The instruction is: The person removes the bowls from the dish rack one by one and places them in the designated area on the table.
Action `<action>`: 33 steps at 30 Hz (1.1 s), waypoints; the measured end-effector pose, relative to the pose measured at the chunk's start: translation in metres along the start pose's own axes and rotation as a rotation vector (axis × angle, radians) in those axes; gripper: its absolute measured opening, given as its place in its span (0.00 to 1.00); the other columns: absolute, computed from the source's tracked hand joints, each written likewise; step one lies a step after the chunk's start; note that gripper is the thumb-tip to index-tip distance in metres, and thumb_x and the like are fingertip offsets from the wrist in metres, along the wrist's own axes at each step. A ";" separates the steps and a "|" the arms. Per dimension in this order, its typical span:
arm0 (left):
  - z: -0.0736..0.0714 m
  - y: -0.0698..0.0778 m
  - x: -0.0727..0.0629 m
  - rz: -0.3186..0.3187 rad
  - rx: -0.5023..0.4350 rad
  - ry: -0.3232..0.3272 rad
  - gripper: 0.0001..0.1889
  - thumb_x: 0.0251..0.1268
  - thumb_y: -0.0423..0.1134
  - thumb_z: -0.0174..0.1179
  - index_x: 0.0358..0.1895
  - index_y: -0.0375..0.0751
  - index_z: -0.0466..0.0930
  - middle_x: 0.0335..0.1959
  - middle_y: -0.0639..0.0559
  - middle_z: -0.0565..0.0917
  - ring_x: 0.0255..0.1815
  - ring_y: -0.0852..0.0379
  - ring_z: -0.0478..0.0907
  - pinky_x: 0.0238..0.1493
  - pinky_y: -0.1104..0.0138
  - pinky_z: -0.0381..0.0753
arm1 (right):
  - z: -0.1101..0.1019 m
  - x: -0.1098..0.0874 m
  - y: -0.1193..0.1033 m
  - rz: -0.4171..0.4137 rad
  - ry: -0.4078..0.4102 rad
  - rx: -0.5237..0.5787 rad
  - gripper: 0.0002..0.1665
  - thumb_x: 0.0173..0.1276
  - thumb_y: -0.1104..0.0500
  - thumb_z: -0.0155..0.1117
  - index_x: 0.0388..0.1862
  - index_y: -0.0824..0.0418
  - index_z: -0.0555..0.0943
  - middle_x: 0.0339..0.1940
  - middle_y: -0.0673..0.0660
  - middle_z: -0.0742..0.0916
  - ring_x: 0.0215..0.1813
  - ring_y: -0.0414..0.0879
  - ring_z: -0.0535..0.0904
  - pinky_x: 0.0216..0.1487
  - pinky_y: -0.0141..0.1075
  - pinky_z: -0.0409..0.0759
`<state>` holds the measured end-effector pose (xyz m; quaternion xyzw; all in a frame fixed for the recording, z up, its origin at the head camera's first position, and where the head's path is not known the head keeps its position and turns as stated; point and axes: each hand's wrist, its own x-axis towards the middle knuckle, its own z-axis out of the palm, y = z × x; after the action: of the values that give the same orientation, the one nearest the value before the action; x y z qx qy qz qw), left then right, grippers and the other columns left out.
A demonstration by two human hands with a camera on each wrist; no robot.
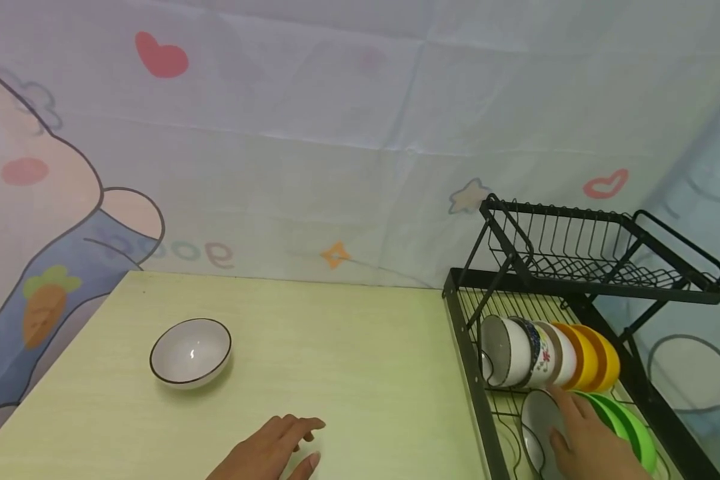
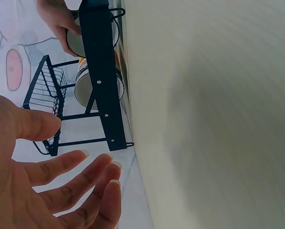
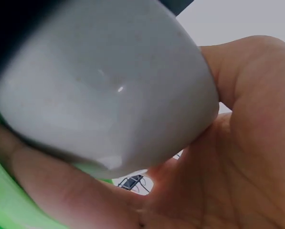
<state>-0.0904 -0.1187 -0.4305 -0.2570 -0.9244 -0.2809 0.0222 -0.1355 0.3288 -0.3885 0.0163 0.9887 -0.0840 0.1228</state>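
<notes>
My right hand (image 1: 597, 440) is at the front of the black dish rack, thumb on one side and fingers on the other of a white, dark-rimmed dish (image 1: 537, 423). In the right wrist view the dish's glossy surface (image 3: 118, 100) lies between thumb and fingers; whether it is a bowl or plate I cannot tell. Green dishes (image 1: 633, 423) stand right beside it, partly behind the hand. My left hand (image 1: 270, 447) hovers over the table's front with fingers loosely bent and holds nothing. A white bowl with a dark rim (image 1: 191, 350) sits upright on the table at left.
The two-tier rack (image 1: 465, 373) occupies the table's right side, its raised upper shelf (image 1: 600, 253) overhanging the back. White and patterned bowls (image 1: 519, 350) and yellow bowls (image 1: 600, 360) stand on edge in the lower tier. A printed cloth (image 1: 336, 133) hangs behind the pale table (image 1: 336, 333).
</notes>
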 end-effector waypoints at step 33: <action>-0.004 0.005 0.000 -0.024 -0.043 -0.017 0.20 0.78 0.56 0.46 0.64 0.54 0.73 0.48 0.64 0.78 0.43 0.68 0.76 0.35 0.71 0.76 | -0.007 -0.005 -0.007 -0.037 0.015 0.031 0.40 0.62 0.65 0.61 0.73 0.70 0.59 0.60 0.80 0.72 0.33 0.48 0.76 0.32 0.45 0.80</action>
<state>-0.0883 -0.1170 -0.4242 -0.2489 -0.9212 -0.2989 0.0053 -0.1326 0.3228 -0.3794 0.0007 0.9884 -0.1012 0.1134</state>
